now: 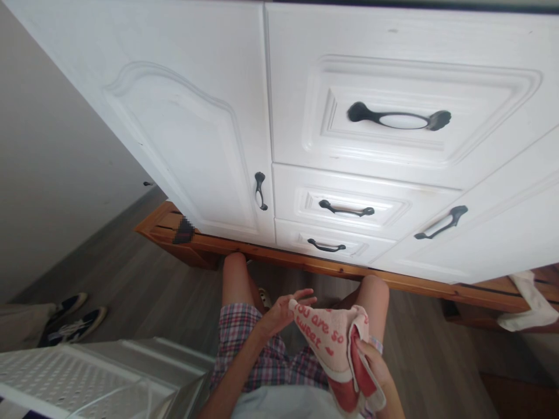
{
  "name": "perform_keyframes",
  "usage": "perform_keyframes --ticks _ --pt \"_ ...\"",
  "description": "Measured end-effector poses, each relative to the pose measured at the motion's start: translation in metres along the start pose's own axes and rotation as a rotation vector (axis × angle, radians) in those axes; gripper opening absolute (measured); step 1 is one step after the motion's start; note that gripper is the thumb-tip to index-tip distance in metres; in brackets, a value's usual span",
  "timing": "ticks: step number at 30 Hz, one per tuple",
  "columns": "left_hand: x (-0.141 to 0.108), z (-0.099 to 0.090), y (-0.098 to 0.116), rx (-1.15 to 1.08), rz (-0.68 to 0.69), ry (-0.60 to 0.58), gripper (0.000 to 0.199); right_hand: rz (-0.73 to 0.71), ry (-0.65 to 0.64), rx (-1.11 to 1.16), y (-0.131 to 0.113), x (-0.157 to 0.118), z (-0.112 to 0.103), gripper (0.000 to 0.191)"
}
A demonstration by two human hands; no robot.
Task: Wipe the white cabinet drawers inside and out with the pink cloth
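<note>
A small pink-and-red towel [325,331] with red lettering hangs between my two hands above my lap. My left hand [282,314] pinches one corner of it between thumb and finger, its other fingers stretched out. Bunched layers of the towel's other side are in my right hand [374,361], whose fingers are partly hidden by the cloth. Between the hands the cloth is pulled into a slanting, tapering shape, and its lower edge droops.
Ahead stands a white cabinet [288,139] with dark handles, above a low wooden bench [305,265]. A white sock [530,302] drapes over the bench at right. At lower left are a white perforated basket [87,378] and another person's dark shoes [76,326].
</note>
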State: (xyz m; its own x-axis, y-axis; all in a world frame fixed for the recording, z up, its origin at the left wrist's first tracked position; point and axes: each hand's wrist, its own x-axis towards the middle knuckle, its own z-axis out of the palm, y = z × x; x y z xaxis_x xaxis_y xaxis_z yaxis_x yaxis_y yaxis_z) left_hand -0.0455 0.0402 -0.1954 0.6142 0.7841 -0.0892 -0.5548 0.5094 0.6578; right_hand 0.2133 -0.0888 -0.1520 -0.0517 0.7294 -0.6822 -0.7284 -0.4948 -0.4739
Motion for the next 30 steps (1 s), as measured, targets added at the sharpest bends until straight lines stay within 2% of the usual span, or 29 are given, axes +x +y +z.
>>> perform_keyframes --ticks 3,6,11,15,18,21,24,27,30 --pt "-0.011 0.002 -0.002 -0.008 -0.062 -0.015 0.06 -0.035 0.073 0.009 0.01 0.002 0.004 0.046" --pt "-0.016 0.003 -0.002 -0.003 -0.06 0.056 0.054 -0.044 0.132 0.01 0.009 0.005 0.007 0.05" --pt "-0.016 -0.004 0.013 0.088 -0.05 0.179 0.042 -0.021 0.121 -0.052 -0.004 0.017 0.018 0.056" --pt "-0.014 -0.004 0.031 0.261 -0.08 0.205 0.066 -0.117 0.125 -0.028 0.002 0.032 0.036 0.066" --pt "-0.011 0.011 0.046 0.618 -0.01 0.179 0.064 -0.094 0.087 0.043 0.017 0.044 0.049 0.063" --pt "-0.008 0.036 0.057 1.041 0.123 0.149 0.051 -0.067 0.028 0.092 0.032 0.053 0.062 0.063" --pt "-0.01 0.06 0.063 1.373 0.173 0.144 0.051 -0.052 -0.067 0.152 0.043 0.06 0.076 0.062" --pt "-0.015 0.076 0.062 1.534 0.169 0.14 0.052 -0.035 -0.117 0.213 0.049 0.066 0.088 0.061" --pt "-0.02 0.088 0.055 1.572 0.187 0.12 0.05 -0.036 -0.118 0.232 0.05 0.064 0.094 0.064"
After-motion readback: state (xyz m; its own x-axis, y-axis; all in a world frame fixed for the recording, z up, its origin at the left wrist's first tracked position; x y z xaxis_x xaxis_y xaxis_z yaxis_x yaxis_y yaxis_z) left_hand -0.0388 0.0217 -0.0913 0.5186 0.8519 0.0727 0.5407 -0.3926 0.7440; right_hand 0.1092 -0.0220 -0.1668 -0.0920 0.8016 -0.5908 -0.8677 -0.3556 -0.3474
